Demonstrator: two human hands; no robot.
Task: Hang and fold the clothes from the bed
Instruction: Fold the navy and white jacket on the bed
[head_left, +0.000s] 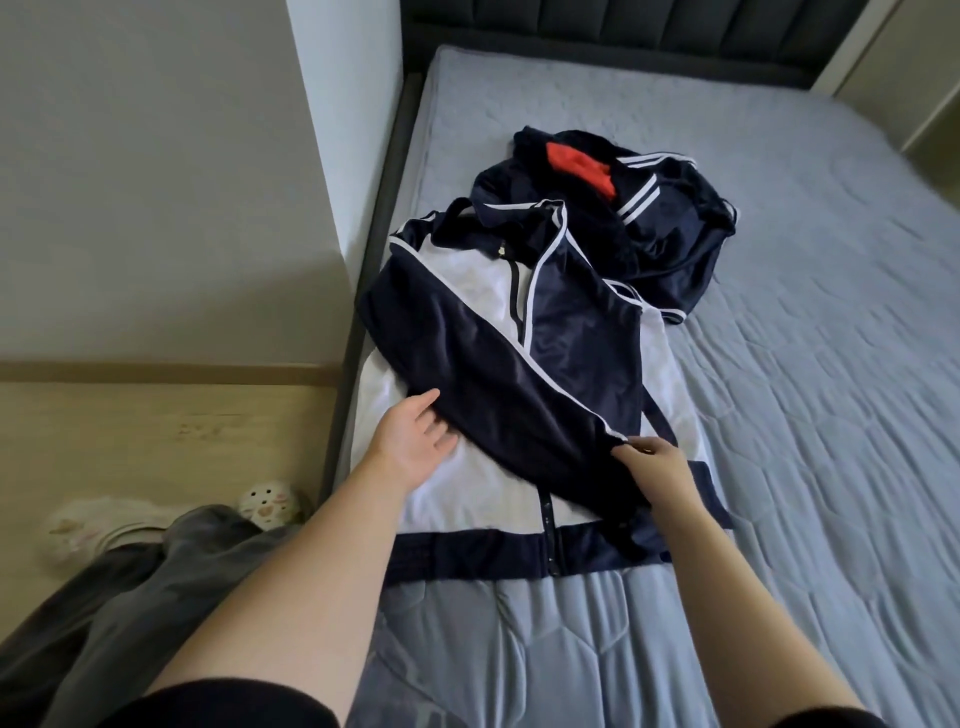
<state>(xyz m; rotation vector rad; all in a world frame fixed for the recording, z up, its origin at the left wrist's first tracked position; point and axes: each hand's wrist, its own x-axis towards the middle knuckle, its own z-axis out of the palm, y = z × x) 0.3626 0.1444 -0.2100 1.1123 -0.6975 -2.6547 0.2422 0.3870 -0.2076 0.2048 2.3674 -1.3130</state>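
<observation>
A navy and white zip jacket lies flat on the grey-blue mattress, collar toward the headboard. One navy sleeve is folded diagonally across its front. My left hand rests with straight fingers on the white front, touching the sleeve's lower edge. My right hand pinches the cuff end of that sleeve. Behind the jacket a second navy garment with white stripes lies crumpled, with a red patch showing in it.
The dark bed frame runs along the left, with a padded headboard at the back. A white wall corner stands close to the bed. My grey trouser leg and slippers are on the wooden floor.
</observation>
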